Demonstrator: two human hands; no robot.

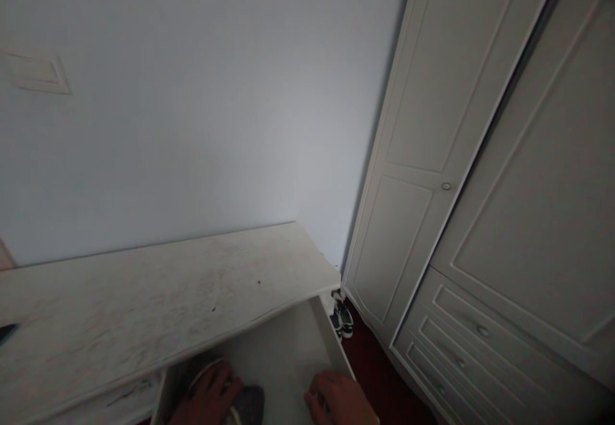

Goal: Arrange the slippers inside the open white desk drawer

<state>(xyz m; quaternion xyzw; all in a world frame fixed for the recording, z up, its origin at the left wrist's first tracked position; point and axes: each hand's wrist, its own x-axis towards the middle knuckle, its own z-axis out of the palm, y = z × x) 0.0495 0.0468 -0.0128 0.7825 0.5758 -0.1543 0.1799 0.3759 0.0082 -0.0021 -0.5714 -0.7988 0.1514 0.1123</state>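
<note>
An open drawer [288, 348] of a white dresser fills the bottom middle of the view. Inside its left part, my left hand [211, 396] reaches down with bent fingers over a dark grey, soft-looking bundle [250, 403], perhaps cloth. A dark item with a pale edge [204, 368] lies just behind that hand, partly covered by it. On the right, near the drawer's side wall, my right hand [339, 399] is closed with its fingers curled down. What it holds, if anything, is hidden. The picture's lower edge cuts off both hands.
The dresser top [158, 297] overhangs the drawer and bears small dark specks. A white wardrobe [423, 156] with knobs and drawers [471, 348] stands on the right. Dark shoes [342, 319] sit on the red floor [365, 361] between them. A switch plate [38, 72] is on the wall.
</note>
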